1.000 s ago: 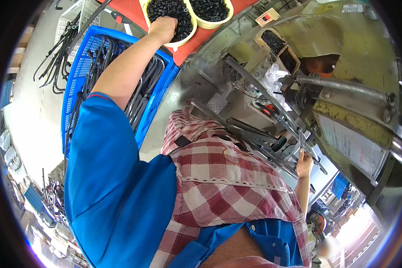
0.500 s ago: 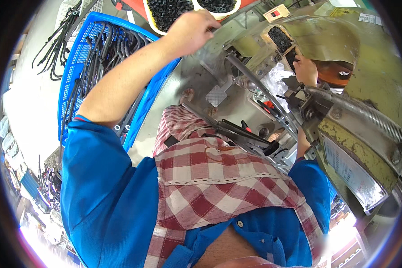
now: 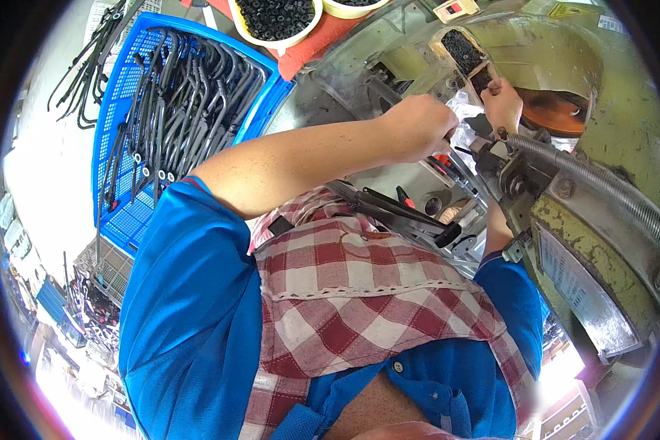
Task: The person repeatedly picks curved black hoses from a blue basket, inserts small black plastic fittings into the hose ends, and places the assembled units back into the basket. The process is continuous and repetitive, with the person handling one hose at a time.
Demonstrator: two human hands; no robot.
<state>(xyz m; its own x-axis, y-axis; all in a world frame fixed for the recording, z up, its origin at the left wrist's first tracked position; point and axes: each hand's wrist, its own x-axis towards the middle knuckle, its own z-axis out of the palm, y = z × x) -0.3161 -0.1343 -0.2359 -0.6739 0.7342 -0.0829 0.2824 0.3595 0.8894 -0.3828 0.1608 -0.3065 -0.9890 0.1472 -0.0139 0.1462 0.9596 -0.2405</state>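
My left hand is closed at the machine, its fingertips pinched beside the metal tooling; whatever they hold is hidden. Just right of it, my right hand is closed in a pinch at the edge of a small divided box fixed to the machine. Small black parts fill the box's far compartment. I cannot make out what is between the right fingertips. A long dark bar runs behind my left hand.
A blue basket of bent black rods stands at left. White bowls of small black parts rest on a red cloth at the far side. A green machine body with a coiled spring hose takes up the right. Dark rods lie before my apron.
My left hand has come from beside the bowls rightward and nearer, to the machine's tooling. My right fingers have risen out of the box's near compartment to its edge. The view has shifted slightly.
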